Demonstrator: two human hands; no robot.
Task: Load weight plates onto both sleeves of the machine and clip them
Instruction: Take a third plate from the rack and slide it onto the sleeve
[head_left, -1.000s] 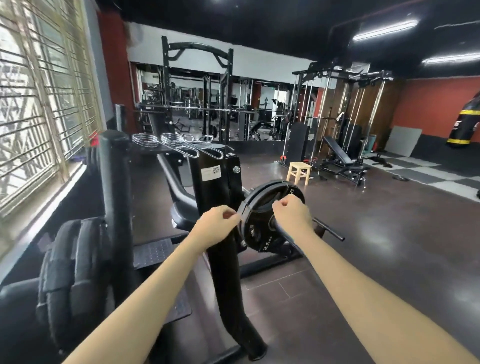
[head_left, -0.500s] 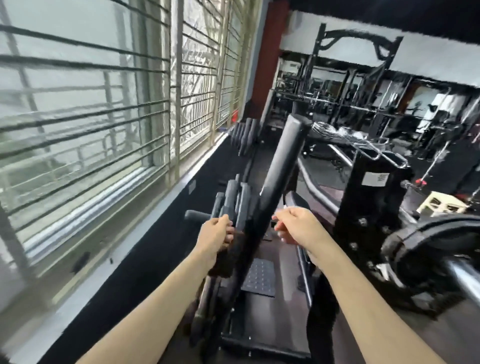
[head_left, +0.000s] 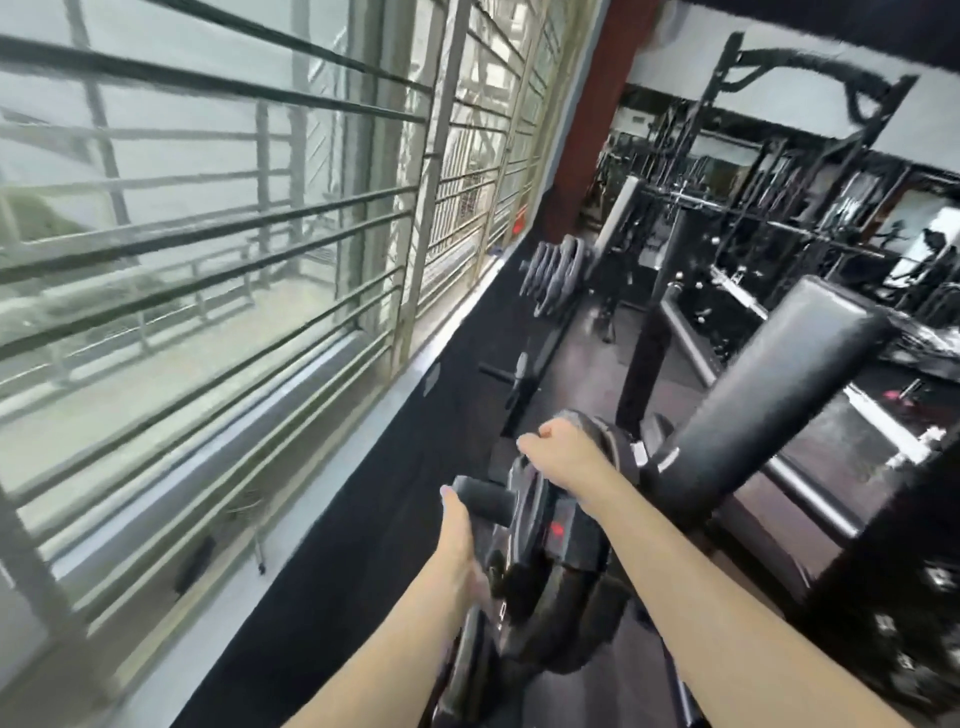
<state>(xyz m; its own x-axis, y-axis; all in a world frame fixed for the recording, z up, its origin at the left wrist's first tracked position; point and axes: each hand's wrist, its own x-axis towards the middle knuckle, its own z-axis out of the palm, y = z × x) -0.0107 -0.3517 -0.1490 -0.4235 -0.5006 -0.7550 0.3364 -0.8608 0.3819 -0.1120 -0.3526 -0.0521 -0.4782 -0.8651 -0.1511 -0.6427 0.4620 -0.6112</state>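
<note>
Several black weight plates (head_left: 540, 545) hang on the machine's window-side sleeve (head_left: 485, 500), whose bare end sticks out toward the window. My right hand (head_left: 566, 457) is closed over the top rim of the plates. My left hand (head_left: 460, 530) lies against the outer plate just below the sleeve. Its fingers are blurred, so its grip is unclear. No clip shows on this sleeve. The machine's black padded roller (head_left: 769, 395) slants up to the right of the plates.
A barred window (head_left: 234, 260) and a black ledge (head_left: 395, 493) run close along the left. Farther ahead, more plates (head_left: 553, 270) sit on a storage rack. Black racks and machine frames (head_left: 779, 218) crowd the right and the back.
The view has swung from the right-side sleeve and its plate to the window-side sleeve. Both hands left that plate and now rest on the plates here, which look closer than before.
</note>
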